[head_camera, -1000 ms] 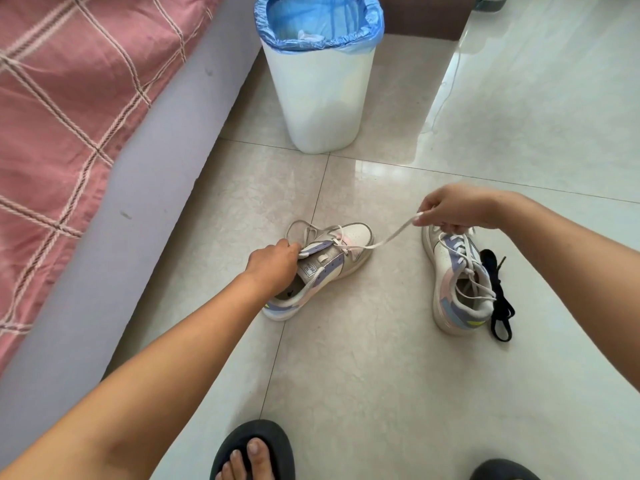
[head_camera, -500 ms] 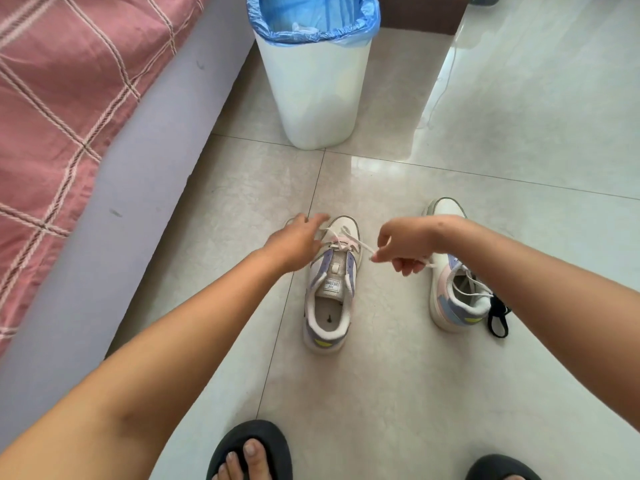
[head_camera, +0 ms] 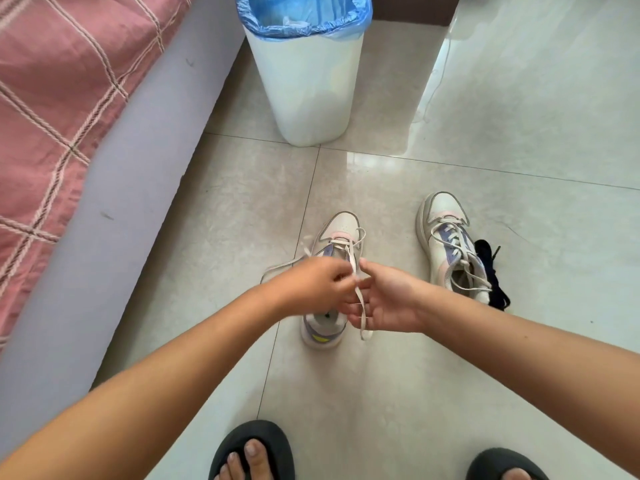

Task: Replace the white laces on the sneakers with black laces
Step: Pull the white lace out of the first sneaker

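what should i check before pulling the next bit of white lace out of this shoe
1. Lace held: left hand and right hand both pinch the white lace: ok.
2. Left sneaker upright on the floor: ok.
3. Sneaker braced: neither hand holds it: not ok.
4. Lace free of remaining eyelets: still threaded near the toe: not ok.
5. Black laces at hand beside the right sneaker: ok.
6. Knots in the lace: cannot tell.

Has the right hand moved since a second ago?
Yes. The right hand came in from above the right sneaker to the left sneaker, meeting the left hand.
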